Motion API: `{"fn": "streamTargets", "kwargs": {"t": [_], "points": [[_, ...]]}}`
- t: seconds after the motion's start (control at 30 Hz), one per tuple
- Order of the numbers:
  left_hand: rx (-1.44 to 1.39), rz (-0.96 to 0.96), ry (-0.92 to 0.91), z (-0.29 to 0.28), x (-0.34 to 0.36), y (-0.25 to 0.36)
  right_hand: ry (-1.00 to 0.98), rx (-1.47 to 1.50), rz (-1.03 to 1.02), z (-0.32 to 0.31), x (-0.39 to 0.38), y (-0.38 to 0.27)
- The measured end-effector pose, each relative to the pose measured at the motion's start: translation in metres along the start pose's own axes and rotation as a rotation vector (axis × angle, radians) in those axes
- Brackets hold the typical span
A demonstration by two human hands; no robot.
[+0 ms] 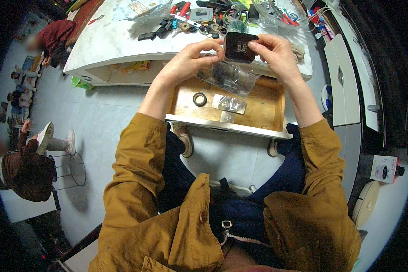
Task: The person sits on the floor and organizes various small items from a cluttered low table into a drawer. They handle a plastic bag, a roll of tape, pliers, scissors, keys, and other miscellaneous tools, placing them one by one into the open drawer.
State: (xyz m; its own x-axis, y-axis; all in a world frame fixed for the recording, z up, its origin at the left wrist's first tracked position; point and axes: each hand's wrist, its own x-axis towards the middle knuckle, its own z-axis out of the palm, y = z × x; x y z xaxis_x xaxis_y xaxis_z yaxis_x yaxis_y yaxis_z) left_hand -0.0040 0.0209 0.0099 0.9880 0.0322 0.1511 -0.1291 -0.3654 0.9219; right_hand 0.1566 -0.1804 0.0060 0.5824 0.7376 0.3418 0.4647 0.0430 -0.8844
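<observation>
Above the open drawer, a dark flat square case (239, 47) with rounded corners and a pale mark is held up between my two hands. The fingers of my left hand (192, 60) are curled, pinching at its left edge. At its right edge, the thumb and fingers of my right hand (276, 54) grip it. Just below hangs a transparent plastic bag (231, 78); whether a hand also holds it I cannot tell. In the wooden drawer (267, 106) lie a black-rimmed ring (199, 99) and a small transparent packet (229, 104).
Across the white marbled table (109, 36) lie small dark parts, red-handled tools, cables and plastic bags. A grey-white cabinet (342, 81) stands at the right. One person (27, 167) sits at the left beside a wire stool (70, 167); another (54, 41) is farther back.
</observation>
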Motion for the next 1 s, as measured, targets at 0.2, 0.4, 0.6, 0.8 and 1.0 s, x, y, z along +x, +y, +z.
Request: {"fn": "streamTargets", "kwargs": {"t": [0.2,0.4,0.6,0.8,1.0], "points": [[-0.024,0.041,-0.031,0.003,0.003,-0.006,-0.152,-0.140,-0.067,0.009,0.001,0.012],[0.026,0.079,-0.025,0.008,0.004,-0.001,-0.252,-0.178,-0.085,0.020,-0.002,0.008],[-0.099,0.123,-0.034,0.011,0.008,-0.010,-0.227,0.002,-0.012,0.031,-0.001,0.005],[-0.228,0.176,0.079,-0.017,-0.001,-0.014,0.156,-0.049,-0.306,0.023,-0.006,-0.034],[-0.434,0.280,0.257,-0.046,-0.022,0.007,0.086,-0.270,-0.271,0.013,-0.049,0.018]]}}
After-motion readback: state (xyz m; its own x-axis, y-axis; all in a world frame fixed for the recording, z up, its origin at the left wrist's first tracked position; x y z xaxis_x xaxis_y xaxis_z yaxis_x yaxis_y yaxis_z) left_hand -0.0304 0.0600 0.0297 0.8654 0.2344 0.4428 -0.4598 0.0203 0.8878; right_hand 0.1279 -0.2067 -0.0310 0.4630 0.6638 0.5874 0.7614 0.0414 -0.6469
